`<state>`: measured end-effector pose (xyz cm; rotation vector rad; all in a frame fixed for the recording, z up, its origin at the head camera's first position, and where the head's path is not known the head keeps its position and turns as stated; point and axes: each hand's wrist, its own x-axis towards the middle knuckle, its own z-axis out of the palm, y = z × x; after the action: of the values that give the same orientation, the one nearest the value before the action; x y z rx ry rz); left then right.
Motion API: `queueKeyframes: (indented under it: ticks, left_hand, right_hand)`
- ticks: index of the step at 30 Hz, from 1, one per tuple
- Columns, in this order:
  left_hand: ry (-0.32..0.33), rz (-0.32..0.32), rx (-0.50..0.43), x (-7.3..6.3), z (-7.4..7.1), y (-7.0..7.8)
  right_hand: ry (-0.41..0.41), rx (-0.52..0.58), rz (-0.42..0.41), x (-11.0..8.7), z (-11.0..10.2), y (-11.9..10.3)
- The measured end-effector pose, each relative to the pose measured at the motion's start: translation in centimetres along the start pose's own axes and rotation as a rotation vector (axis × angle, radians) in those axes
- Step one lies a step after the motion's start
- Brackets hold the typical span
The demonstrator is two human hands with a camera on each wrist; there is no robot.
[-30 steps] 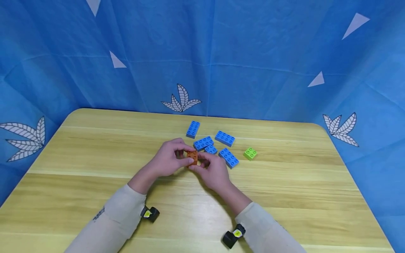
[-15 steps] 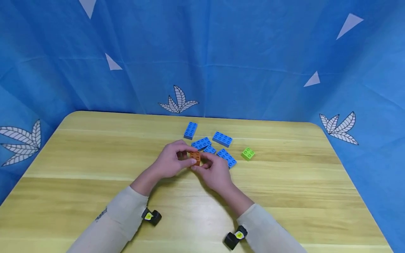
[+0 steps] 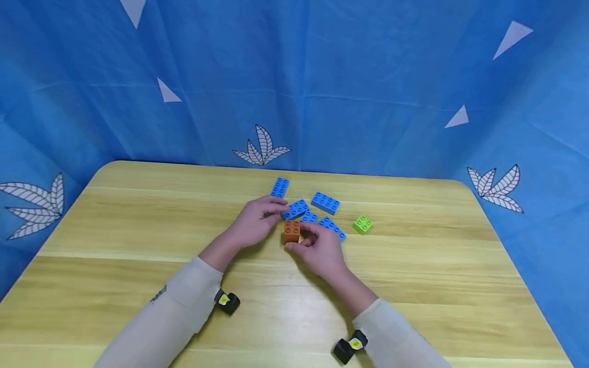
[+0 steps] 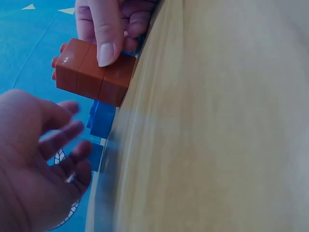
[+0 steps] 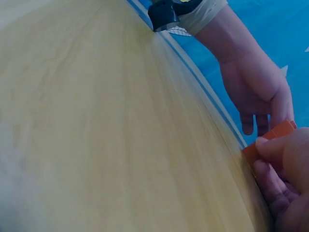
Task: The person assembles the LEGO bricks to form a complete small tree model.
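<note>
An orange-brown stack of three 2x2 toy bricks [image 3: 292,233] stands on the wooden table; the left wrist view shows all three layers of the brick stack [image 4: 89,75]. My right hand [image 3: 322,250] grips it from the right, the thumb across its near side. To the left, apart from the stack, my left hand [image 3: 255,222] holds nothing, its fingers loosely bent. Its fingertips reach the left end of a blue brick [image 3: 298,208] in the head view; whether they touch it I cannot tell. The left wrist view shows a gap between the left hand [image 4: 43,154] and the stack.
Several other blue bricks lie just behind and beside the stack, among them a far-left blue brick [image 3: 280,187], a right-hand blue brick [image 3: 325,203] and a short blue brick [image 3: 309,217]. Farther right lies a green brick [image 3: 363,225]. A blue curtain [image 3: 368,92] hangs behind the table [image 3: 437,266].
My left hand has let go of the brick stack and moved up toward the blue bricks. The right hand keeps its hold, and the stack has shifted slightly right.
</note>
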<state>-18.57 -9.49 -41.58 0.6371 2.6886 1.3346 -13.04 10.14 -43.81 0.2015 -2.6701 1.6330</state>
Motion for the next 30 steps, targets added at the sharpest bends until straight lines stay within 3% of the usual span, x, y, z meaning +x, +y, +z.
queueKeyframes:
  ticks: [3,6,12,19,22,26,30]
  left_hand:
    - [-0.057,-0.007,0.06,0.2,0.0,-0.2]
    - [-0.067,-0.015,0.096,0.2,0.0,-0.4]
    - [-0.002,-0.015,0.159,0.2,-0.2,-0.8]
    - [0.05,-0.146,0.136,-0.1,-0.3,-1.0]
    - [0.048,-0.174,0.13,-0.2,-0.4,-0.9]
    - [0.043,-0.157,0.15,-0.6,-0.7,-1.2]
    - [0.085,-0.139,0.114,-1.2,-1.3,-1.3]
  right_hand:
    - [0.015,0.046,-0.029,0.0,0.1,0.2]
    - [0.031,0.107,-0.075,0.0,0.3,0.4]
    - [0.043,0.154,-0.13,0.1,0.5,0.7]
    - [0.043,0.124,-0.114,0.2,0.4,0.7]
    - [0.044,0.108,-0.104,0.2,0.4,0.7]
    - [0.039,0.108,-0.088,0.1,0.4,0.7]
    - [0.036,0.109,-0.083,0.1,0.4,0.7]
